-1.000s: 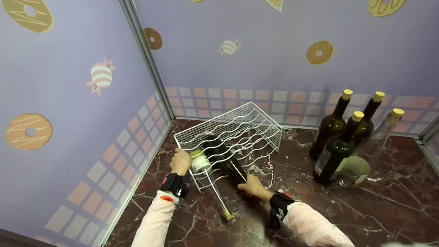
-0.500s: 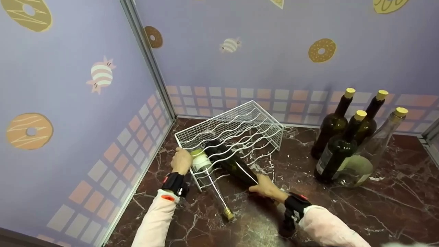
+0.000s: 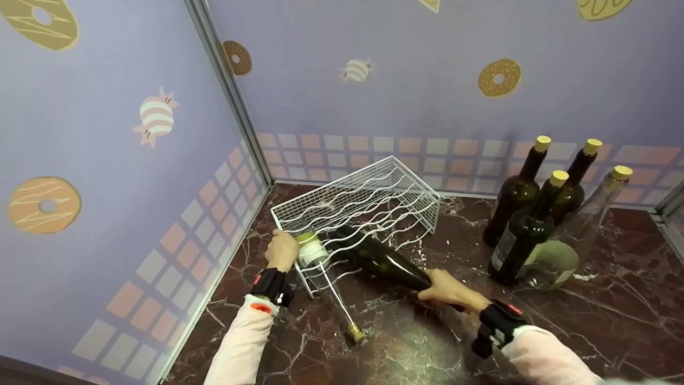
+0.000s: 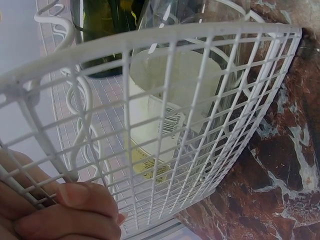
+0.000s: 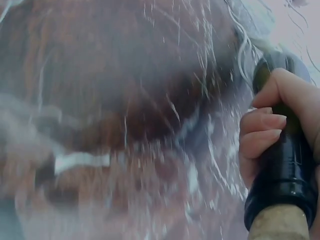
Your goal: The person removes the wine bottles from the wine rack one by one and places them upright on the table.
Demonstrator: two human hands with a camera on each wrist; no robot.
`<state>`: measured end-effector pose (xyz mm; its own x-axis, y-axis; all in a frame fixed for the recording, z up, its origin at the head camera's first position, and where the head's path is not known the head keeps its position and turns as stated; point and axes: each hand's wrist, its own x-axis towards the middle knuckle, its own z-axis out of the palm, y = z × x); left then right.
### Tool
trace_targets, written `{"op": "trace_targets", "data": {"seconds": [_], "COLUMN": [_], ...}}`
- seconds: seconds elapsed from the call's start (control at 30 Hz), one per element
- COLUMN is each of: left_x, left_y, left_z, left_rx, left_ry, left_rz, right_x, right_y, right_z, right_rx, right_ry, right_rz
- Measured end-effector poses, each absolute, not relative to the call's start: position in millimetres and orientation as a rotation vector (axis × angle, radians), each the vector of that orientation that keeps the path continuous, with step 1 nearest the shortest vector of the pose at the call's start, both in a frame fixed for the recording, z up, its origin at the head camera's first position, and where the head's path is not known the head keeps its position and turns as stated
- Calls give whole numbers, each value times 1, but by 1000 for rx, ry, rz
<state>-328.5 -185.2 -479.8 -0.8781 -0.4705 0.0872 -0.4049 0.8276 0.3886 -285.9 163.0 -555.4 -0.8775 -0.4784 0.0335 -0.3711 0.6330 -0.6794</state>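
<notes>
My left hand (image 3: 282, 251) grips the left end of a white wire wine rack (image 3: 352, 190); in the left wrist view its fingers (image 4: 87, 200) curl around the mesh side. Inside the rack's left end lies a clear glass bottle (image 3: 334, 294) with a pale label, its corked neck pointing toward me. My right hand (image 3: 449, 289) holds a dark green wine bottle (image 3: 387, 262) by the neck. That bottle's base is still among the wavy wires, and its body slants out to the right. The right wrist view shows the fingers wrapped around the dark neck, with a cork (image 5: 280, 222) at the end.
Several corked bottles stand upright at the right: dark ones (image 3: 521, 235) and a clear one (image 3: 588, 214) with a pale label. Patterned wall panels (image 3: 427, 80) close off the back and left. White flakes lie scattered on the dark marbled tabletop (image 3: 395, 342).
My right hand has moved right with the dark bottle, drawing more of it out of the rack and swinging its neck rightward. The left hand, rack and clear bottle stay in place.
</notes>
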Motion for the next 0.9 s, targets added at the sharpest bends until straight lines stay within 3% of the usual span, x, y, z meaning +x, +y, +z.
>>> {"op": "trace_targets", "data": {"seconds": [0.6,0.9], "left_x": [-329,-333], "left_y": [-182,-187], "left_z": [-480,-485], "left_rx": [682,663], "left_ry": [-2841,-2853], "left_rz": [-551,-595], "right_x": [-279,-278], "right_y": [243,265], "right_z": [-518,-473], "right_rx": [-935,-1042], "right_ry": [2611,2650], "right_rz": [-838,-712]}}
